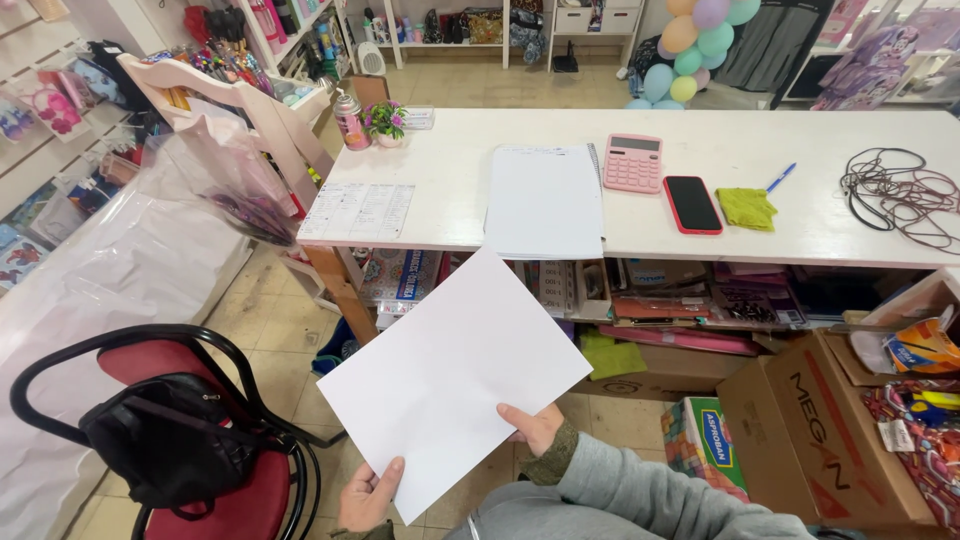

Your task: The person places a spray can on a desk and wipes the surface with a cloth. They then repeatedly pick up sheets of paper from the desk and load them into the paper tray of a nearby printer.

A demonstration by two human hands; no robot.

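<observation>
I am holding a blank white sheet of paper [455, 375] in both hands, tilted like a diamond above my lap and in front of the desk [800, 150]. My left hand [368, 495] is gripping the sheet's lower edge, thumb lying on top of the paper and the other fingers hidden beneath it. My right hand [535, 428] is pinching the lower right edge, thumb on the upper face and fingers curled underneath, the grey sleeve [640, 490] running back from the wrist. Both hands are closing on the sheet and on nothing else.

The sheet is hanging clear of the desk, its top corner overlapping, in my view, the desk's front edge just below a white pad of paper [545, 200] that is lying on the top. Beside that pad a pink calculator [633, 163] is sitting, then a phone in a red case [692, 204], a folded green cloth [746, 208] and a blue pen [781, 177]. A tangle of dark cord [895, 195] is resting at the desk's far right. A printed form [357, 211] is lying at the left end, near a small potted plant [385, 122].

To my left a black bag [165, 440] is sitting on a red chair [230, 500]. A cardboard box [820, 440] is standing on the floor to my right.
</observation>
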